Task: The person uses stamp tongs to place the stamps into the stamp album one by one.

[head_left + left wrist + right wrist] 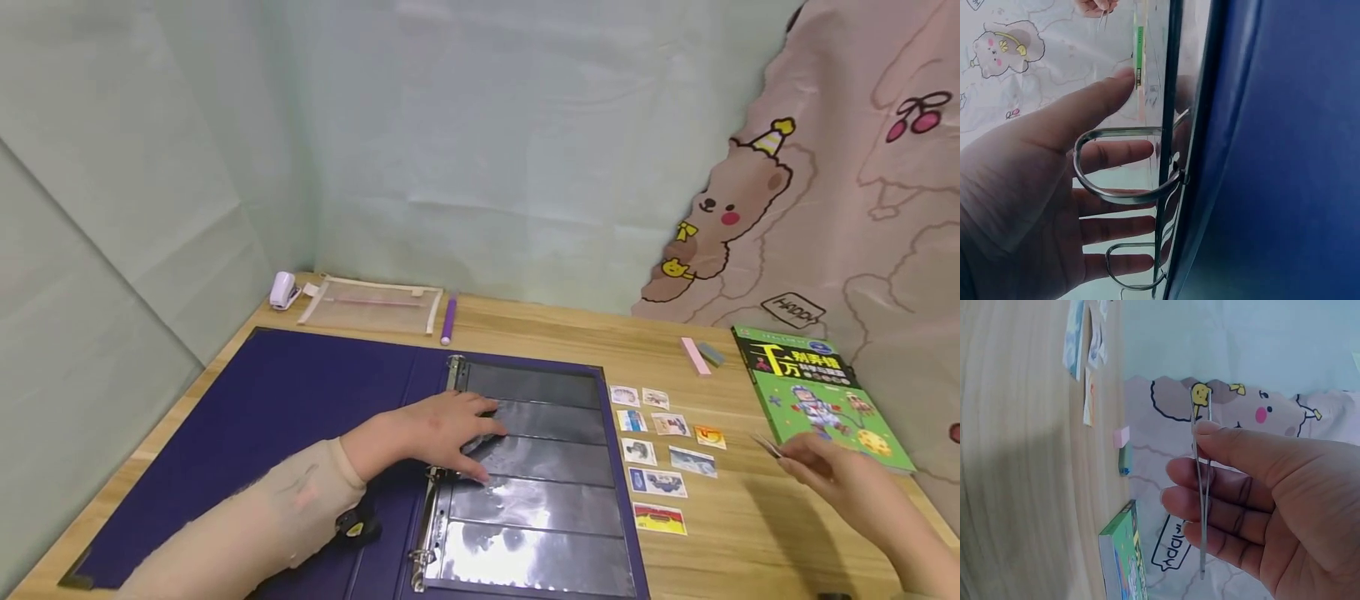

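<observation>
A dark blue ring binder [330,392] lies spread on the wooden table, with a black page of clear pockets [547,458] on its rings [1125,200]. My left hand [446,429] is over the page's left side by the rings, fingers spread and fairly straight; in the left wrist view the fingertips reach the page edge. Over the table at the right, my right hand [840,475] pinches metal tweezers [1204,506] between thumb and fingers, their tips apart with nothing between them. Several stamps [660,482] lie in two loose columns between the binder and my right hand.
A green book [832,400] lies at the right, near pink and green blocks [695,356]. Along the back are a white stapler [283,290], a mesh zip pouch [371,306] and a purple pen [448,319]. Cloth-covered walls [487,167] enclose the table.
</observation>
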Demonstrator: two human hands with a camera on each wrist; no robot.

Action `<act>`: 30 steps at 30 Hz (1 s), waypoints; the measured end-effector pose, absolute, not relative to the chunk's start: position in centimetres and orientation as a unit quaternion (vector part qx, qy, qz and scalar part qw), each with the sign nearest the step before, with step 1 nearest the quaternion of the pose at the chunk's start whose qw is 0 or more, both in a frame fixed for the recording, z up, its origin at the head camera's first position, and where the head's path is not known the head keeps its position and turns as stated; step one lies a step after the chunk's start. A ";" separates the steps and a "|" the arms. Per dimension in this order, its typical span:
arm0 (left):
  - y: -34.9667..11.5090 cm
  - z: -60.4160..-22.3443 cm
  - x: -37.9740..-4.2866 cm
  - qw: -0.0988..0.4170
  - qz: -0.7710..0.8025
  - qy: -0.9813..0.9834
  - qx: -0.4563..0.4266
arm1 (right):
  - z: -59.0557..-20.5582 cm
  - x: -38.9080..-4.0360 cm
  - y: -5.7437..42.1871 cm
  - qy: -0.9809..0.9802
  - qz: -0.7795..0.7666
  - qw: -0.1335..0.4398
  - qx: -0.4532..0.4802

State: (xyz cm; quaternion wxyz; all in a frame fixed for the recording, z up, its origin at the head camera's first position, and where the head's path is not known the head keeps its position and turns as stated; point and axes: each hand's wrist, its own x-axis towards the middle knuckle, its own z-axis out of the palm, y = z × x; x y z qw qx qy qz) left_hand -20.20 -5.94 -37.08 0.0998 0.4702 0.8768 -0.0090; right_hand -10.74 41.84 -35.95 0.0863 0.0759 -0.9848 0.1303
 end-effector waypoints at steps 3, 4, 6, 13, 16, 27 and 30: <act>-5.8 -37.2 -20.4 0.092 -0.004 0.877 0.472 | -35.8 -10.8 41.7 -0.984 0.136 0.093 0.073; -5.7 -37.2 -20.5 0.090 -0.002 0.877 0.472 | -35.7 -10.8 41.6 -0.983 0.137 0.097 0.072; -5.6 -37.2 -20.5 0.087 -0.001 0.878 0.470 | -35.6 -10.8 41.5 -0.982 0.143 0.102 0.069; -5.7 -37.4 -20.0 0.096 -0.005 0.882 0.461 | -34.8 -10.9 41.0 -0.980 0.171 0.094 0.050; -5.9 -37.7 -19.9 0.101 0.001 0.882 0.460 | -34.4 -11.2 40.7 -0.979 0.181 0.078 0.050; -6.2 -38.0 -19.9 0.106 0.007 0.882 0.460 | -33.6 -13.4 39.0 -0.961 0.259 0.043 0.090; -6.1 -38.0 -20.1 0.102 0.007 0.881 0.463 | -33.5 -14.2 39.0 -0.960 0.266 0.016 0.082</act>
